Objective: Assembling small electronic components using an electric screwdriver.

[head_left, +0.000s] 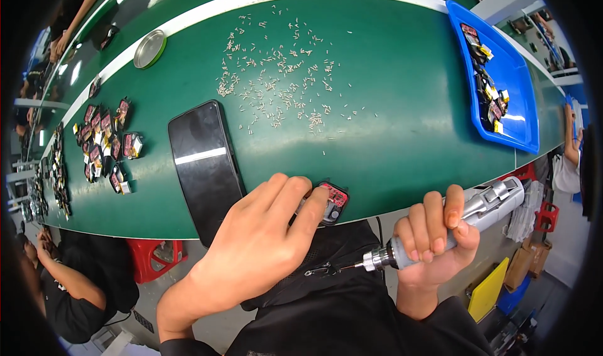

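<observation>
Small device (337,200), just right of the black phone (204,161) on the worktop (402,117), under the fingers of the left hand (260,243), grip impossible to tell; right hand (433,243), farther right of the phone, wrapped round a screwdriver (493,204). Apparently unfinished, with the red board exposed, driver bit apart, many screws (315,122) loose beyond and right of the phone, and similar units (94,136) left of it, their stage unclear. Angular black casing, slim metallic screws, glossy flat phone, smooth silver-grey driver body.

Left fingers (309,216) arched, right fingers (434,221) curled
</observation>
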`<state>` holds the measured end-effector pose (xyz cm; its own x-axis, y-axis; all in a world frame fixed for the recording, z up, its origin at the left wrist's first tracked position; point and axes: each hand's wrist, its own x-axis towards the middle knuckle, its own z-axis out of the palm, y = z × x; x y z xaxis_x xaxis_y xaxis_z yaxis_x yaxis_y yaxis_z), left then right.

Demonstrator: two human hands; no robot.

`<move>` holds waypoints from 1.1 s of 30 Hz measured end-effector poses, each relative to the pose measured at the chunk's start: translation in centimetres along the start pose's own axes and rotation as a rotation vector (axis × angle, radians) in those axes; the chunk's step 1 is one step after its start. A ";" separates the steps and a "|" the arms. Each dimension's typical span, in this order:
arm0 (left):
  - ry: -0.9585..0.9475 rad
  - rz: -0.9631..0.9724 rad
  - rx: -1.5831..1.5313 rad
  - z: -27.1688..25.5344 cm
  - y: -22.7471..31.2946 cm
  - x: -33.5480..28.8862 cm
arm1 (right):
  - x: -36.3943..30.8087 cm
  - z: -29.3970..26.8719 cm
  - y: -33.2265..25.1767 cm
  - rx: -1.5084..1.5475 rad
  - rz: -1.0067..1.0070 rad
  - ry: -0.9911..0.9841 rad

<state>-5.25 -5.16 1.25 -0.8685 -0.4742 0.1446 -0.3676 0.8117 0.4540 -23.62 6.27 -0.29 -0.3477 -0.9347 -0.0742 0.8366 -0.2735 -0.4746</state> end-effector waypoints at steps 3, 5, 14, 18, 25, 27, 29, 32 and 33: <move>0.003 -0.011 0.013 0.1 0.4 0.5 | 0.3 -0.1 0.6 0.031 0.013 -0.040; 0.010 -0.013 0.026 -0.1 0.7 0.8 | 0.3 -0.2 0.9 0.030 0.039 -0.048; 0.105 0.349 0.161 1.9 0.7 1.9 | -1.0 -0.1 2.9 -0.027 0.187 0.013; 0.102 0.377 0.094 2.3 1.0 2.0 | -1.4 -0.5 2.8 -0.031 0.216 0.019; 0.207 0.281 0.315 2.7 0.5 1.0 | -1.3 -0.5 3.4 -0.026 0.221 0.036; 0.244 0.318 0.377 2.9 0.6 0.8 | -1.4 -0.6 4.3 0.025 0.182 0.052; 0.239 0.299 0.394 2.9 1.1 0.9 | -1.5 -0.5 4.5 -0.007 0.165 0.068; 0.225 0.288 0.445 2.9 1.3 0.8 | -1.6 -0.5 4.8 -0.040 0.148 0.085; 0.200 0.287 0.471 2.7 1.5 0.8 | -1.6 -0.5 4.8 -0.049 0.135 0.097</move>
<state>-7.41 -3.40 -0.33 -0.8922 -0.2309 0.3882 -0.2749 0.9595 -0.0610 -19.24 6.58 -2.91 -0.2750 -0.9352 -0.2233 0.8574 -0.1335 -0.4971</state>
